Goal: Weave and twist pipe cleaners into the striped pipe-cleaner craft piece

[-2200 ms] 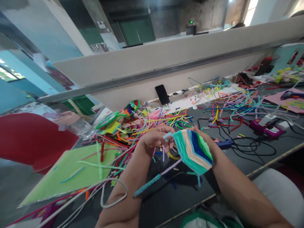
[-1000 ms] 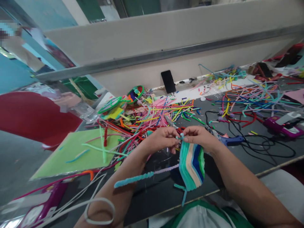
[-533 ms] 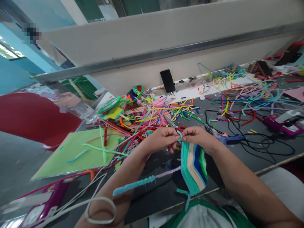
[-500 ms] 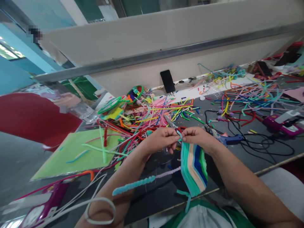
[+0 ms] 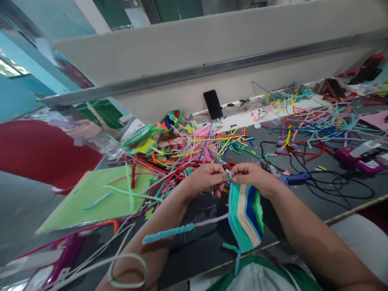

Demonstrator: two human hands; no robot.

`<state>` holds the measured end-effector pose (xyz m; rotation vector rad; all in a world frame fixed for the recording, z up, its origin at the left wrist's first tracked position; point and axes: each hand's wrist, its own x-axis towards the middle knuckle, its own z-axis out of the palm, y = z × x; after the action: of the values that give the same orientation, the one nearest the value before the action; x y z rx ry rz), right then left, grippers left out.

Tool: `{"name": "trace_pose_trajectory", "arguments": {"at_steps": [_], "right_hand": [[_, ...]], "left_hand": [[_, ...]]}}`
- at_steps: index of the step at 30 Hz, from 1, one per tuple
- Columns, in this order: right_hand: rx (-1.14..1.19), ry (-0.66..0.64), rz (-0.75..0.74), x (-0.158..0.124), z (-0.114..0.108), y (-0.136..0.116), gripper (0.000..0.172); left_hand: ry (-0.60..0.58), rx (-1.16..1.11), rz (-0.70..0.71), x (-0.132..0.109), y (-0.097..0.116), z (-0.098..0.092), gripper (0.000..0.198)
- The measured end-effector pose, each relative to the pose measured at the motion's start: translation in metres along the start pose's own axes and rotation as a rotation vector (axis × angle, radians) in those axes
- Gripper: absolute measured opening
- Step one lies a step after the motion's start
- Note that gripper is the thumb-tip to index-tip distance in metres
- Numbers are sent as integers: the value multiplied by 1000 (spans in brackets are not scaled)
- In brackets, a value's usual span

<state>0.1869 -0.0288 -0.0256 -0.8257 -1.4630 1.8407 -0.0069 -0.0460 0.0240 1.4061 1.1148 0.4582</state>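
A striped panel of pipe cleaners (image 5: 242, 216), in teal, cream, blue and green, hangs below my hands over the table's front edge. My right hand (image 5: 250, 176) is closed, pinching the panel's top corner. The fingers of my left hand (image 5: 210, 178) are closed on the light-blue pipe cleaner end (image 5: 228, 174) that sticks out of that corner. Loose teal ends dangle from the panel's bottom. To its left lies a twisted blue and lilac pipe cleaner (image 5: 169, 233), partly over my left forearm. Just behind my hands are scissors (image 5: 216, 155) with red handles, partly hidden.
A heap of pipe cleaners (image 5: 194, 147) covers the table's middle. A blue glue gun (image 5: 292, 178) with black cable lies right of my hands. Green sheet (image 5: 91, 198) and a purple device (image 5: 56, 258) with white cables are at left. A phone (image 5: 213, 104) leans on the partition.
The light-blue end at the panel's corner appears slightly more curled between my fingers. Both hands keep their grip. The view has shifted slightly, and a person at far left is out of sight.
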Motion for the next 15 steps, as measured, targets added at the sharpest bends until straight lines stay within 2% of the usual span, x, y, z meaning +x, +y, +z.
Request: {"name": "trace_pose_trajectory", "arguments": {"at_steps": [5, 8, 10, 15], "right_hand": [[-5, -18, 12, 0, 1, 0, 29], [-27, -19, 4, 2, 1, 3, 30], [-40, -1, 6, 2, 1, 3, 30], [-78, 53, -5, 1, 2, 0, 30]], "left_hand": [[-36, 9, 1, -2, 3, 0, 29], [-10, 11, 30, -1, -1, -2, 25], [6, 13, 64, -1, -4, -6, 22], [-38, 111, 140, -3, -4, -15, 22]]}}
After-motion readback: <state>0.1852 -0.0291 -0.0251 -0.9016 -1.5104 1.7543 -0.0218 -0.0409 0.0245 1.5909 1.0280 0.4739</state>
